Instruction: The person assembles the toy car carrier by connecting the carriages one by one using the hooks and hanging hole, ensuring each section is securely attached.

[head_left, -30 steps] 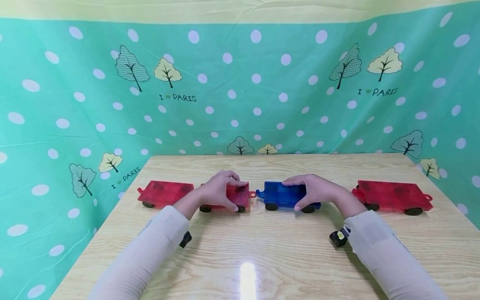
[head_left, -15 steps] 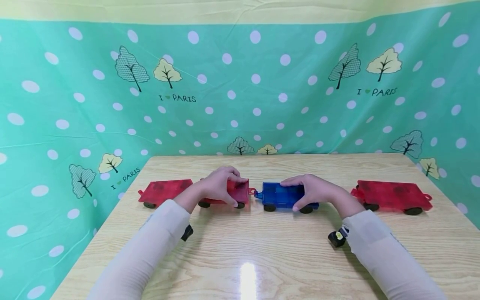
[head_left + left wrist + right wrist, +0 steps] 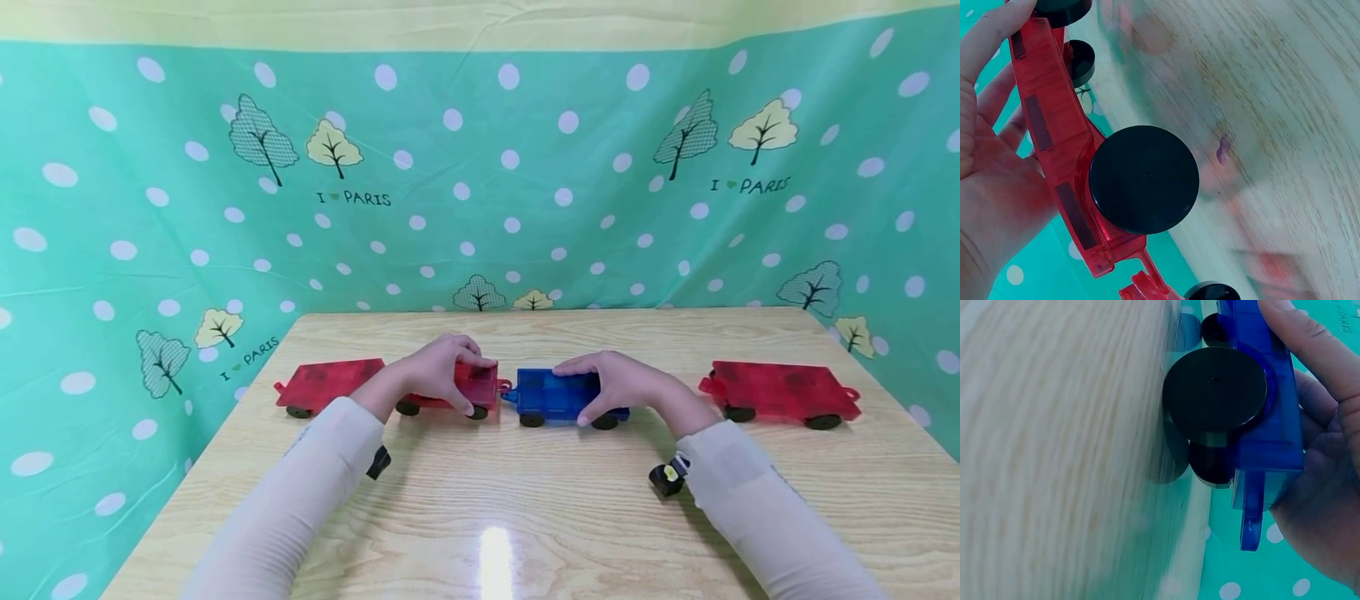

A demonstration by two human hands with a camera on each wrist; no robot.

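Observation:
My left hand (image 3: pixel 438 375) grips a translucent red toy train car (image 3: pixel 482 385) from above, thumb on the near side and fingers on the far side. In the left wrist view, this red car (image 3: pixel 1047 125) shows its black wheels. My right hand (image 3: pixel 626 387) holds a blue toy train car (image 3: pixel 551 393) in the same way; the right wrist view shows the blue car (image 3: pixel 1272 431) with a loop at its rear end. Between the hands, the red car's ring and the blue car's hook overlap; whether they are locked I cannot tell.
Another red car (image 3: pixel 330 387) stands on the left, its joint with the held one hidden behind my wrist. A third red car (image 3: pixel 780 392) stands apart on the right. The wooden table (image 3: pixel 450 517) backs onto a green dotted cloth (image 3: pixel 420 250).
My right hand has slid the blue car leftward, bringing its hook from just beside the red car's ring to overlapping it. My left hand has shifted the red car only slightly.

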